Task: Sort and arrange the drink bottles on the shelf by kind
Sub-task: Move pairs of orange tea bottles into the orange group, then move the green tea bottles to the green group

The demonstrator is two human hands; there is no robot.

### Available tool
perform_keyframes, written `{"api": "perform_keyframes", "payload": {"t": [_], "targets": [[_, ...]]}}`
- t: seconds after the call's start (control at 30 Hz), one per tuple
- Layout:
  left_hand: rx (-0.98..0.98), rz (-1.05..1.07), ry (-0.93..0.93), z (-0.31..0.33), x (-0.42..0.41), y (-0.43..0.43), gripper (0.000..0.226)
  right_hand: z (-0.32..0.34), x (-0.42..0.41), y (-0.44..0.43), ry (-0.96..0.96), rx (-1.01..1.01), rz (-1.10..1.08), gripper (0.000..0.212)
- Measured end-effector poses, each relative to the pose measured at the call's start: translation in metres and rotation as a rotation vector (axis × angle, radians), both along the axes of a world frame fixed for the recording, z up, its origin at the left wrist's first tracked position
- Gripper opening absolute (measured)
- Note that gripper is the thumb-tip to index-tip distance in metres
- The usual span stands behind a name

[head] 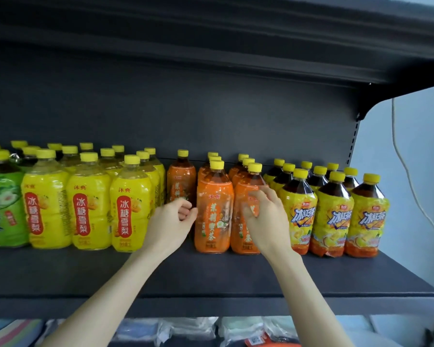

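Along the dark shelf (211, 274) the bottles stand grouped. At nine o'clock sits one green-label bottle (3, 209) in front, more caps behind it. Next come pear-drink bottles (85, 204), three in the front row, several rows deep. Around centre are seven orange-label bottles (212, 211): one set back, then two files of three. At three o'clock stand nine iced-tea bottles (332, 216). The left hand (172, 221) hangs loosely curled, empty, beside the orange group. The right hand (264, 216) cups the front right orange bottle (246, 216), fingers spread. Packaged goods (186, 329) lie below at six o'clock.

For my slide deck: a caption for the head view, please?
Both hands reach the orange-label bottles on a shelf grouped by kind.
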State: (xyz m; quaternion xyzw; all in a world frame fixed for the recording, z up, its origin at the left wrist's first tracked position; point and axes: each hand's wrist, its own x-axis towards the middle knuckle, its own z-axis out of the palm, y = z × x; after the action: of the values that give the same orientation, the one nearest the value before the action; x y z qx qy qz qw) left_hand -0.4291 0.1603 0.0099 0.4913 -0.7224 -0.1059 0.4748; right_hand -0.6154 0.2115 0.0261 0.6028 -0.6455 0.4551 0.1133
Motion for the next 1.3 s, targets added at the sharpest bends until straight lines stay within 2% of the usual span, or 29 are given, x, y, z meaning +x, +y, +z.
{"api": "perform_keyframes", "payload": {"t": [0.13,0.3,0.5,0.67,0.8,0.97,1.1,1.3], "targets": [[-0.131,-0.047,-0.090,0.032,0.055,0.031,0.015,0.021,0.047,0.011,0.044,-0.096,0.071,0.029],[-0.210,-0.019,-0.142,0.050,0.156,0.061,0.019,0.034,0.140,0.025,0.046,-0.220,0.191,0.020],[-0.230,0.067,-0.185,0.031,0.317,0.093,0.022,0.004,0.301,0.035,-0.061,-0.230,0.296,0.025],[-0.246,0.159,-0.162,0.006,0.437,0.097,0.028,-0.018,0.420,0.028,-0.061,-0.166,0.379,0.022],[-0.236,0.180,-0.215,0.013,0.500,0.082,0.039,-0.012,0.487,0.009,-0.051,-0.128,0.408,0.026],[-0.262,0.185,-0.202,0.027,0.566,0.040,0.026,0.003,0.554,-0.030,-0.027,-0.145,0.431,0.027],[-0.283,0.190,-0.197,0.022,0.617,0.001,0.026,0.004,0.606,-0.071,-0.032,-0.180,0.447,0.024],[-0.225,0.245,-0.150,0.005,0.694,-0.050,0.023,0.002,0.692,-0.134,-0.004,-0.125,0.501,0.027]]}}
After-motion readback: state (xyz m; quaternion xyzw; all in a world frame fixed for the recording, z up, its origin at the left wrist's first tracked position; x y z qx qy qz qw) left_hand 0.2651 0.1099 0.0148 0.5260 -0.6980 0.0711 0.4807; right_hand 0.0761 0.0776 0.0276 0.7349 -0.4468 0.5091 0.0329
